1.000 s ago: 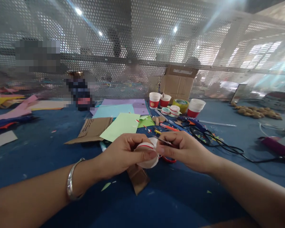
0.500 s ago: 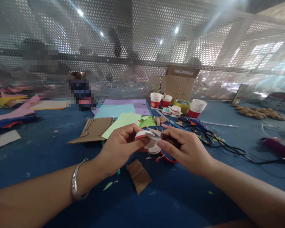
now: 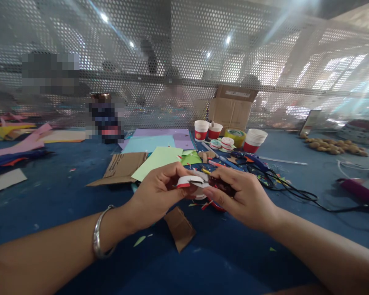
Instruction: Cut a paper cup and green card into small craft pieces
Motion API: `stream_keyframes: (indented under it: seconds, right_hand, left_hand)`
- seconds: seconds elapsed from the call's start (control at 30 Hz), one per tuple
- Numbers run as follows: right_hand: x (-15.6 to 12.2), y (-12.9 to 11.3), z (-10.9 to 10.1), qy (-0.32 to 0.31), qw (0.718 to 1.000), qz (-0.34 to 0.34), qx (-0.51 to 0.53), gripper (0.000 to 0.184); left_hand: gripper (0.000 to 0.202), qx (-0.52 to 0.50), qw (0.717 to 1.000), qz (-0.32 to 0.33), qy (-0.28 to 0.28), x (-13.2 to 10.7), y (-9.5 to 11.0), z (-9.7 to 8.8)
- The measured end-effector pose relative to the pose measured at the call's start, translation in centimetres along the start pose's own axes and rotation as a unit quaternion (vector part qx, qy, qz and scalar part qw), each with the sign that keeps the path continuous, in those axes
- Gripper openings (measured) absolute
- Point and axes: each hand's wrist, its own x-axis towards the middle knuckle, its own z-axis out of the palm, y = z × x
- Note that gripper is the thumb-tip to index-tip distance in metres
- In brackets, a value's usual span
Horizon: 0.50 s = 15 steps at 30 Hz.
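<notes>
In the head view, the left hand (image 3: 159, 188) has its fingers pinched on a red-and-white paper cup piece (image 3: 182, 181), held above the desk (image 3: 233, 262) at the centre. The right hand (image 3: 245, 196) has its fingers wrapped around a dark-handled blade (image 3: 223, 187), whose metal part meets the piece; the exact contact is blurred. A brown cardboard scrap (image 3: 180, 229) lies just below the hands. Beyond them are light green paper (image 3: 158, 162), a blue glue gun (image 3: 258, 162) and a paper cup stack (image 3: 255, 140).
</notes>
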Motion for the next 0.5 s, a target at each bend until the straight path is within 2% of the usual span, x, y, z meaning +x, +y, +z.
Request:
stream_keyframes:
  seconds: [0.27,0.5]
  right_hand:
    - [-0.31,-0.2,-0.06,0.015,0.999,-0.032,-0.04,0.031]
    - [-0.4,-0.41,-0.25,0.009,0.999,-0.042,-0.032,0.03]
  left_hand:
    - [0.025,0.012,1.0,0.0,-0.022,-0.17,-0.15,-0.14]
    - [0.027,-0.006,0.999,0.001,-0.039,-0.17,-0.07,-0.24]
